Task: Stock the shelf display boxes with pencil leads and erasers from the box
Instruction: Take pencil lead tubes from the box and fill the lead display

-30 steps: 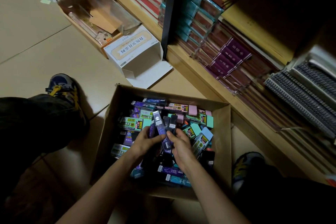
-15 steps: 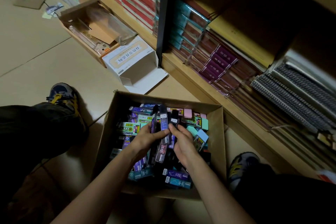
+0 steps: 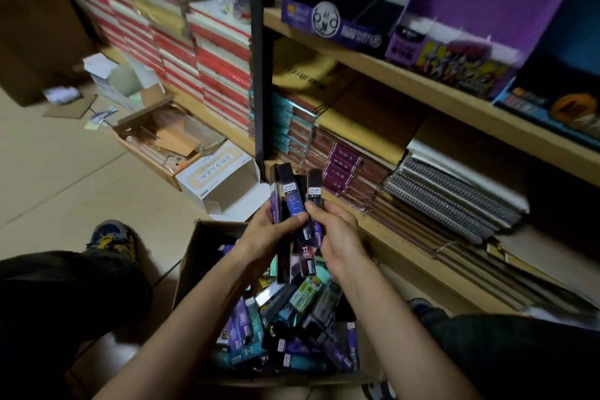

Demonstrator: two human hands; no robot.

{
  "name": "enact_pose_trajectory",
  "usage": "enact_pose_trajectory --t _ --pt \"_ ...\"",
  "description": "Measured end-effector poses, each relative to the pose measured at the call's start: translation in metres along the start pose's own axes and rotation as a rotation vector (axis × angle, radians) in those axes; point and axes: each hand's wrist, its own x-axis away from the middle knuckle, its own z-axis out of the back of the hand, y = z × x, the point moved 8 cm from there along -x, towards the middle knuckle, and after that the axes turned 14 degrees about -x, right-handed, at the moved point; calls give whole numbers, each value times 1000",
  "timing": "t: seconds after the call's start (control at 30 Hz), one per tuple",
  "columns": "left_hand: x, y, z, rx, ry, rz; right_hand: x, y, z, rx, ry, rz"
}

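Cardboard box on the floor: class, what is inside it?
A loose heap of purple, teal and black lead packs and a green-labelled pack fills the cardboard box. The forearms and the held packs cover its far part; its bottom is buried.

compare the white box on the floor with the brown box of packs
The white box lies on its side, looking empty; the brown box stands upright, heaped with packs. The white box bears printing; the brown box looks plain. Both sit open on the floor.

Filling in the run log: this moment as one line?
left hand: grips pencil lead packs | right hand: holds packs | packs: above cardboard box | purple display box: on shelf, untouched
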Motion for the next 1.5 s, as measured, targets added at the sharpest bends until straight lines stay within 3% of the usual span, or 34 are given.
enact_pose_trajectory --t 0.1,0.3,0.5,0.63,0.93,1.3,1.5 --pt "9 42 -12 -12 -45 -81 23 -36 -21 53 3 122" --pt "24 103 -21 -136 18 -183 68 -90 -63 157 -53 313" --pt "34 156 -28 -169 3 -230 104 -149 -95 510 -119 531" --pt "28 194 -22 -187 -14 -262 102 -186 -111 656 -157 567" --pt "-5 240 29 -73 32 -347 42 -293 -176 441 -124 747" --pt "-26 227 79 -94 114 -349 -82 -326 -235 745 129 1012" --pt "-29 222 90 -103 166 -349 -104 -323 -236 887 143 1050"
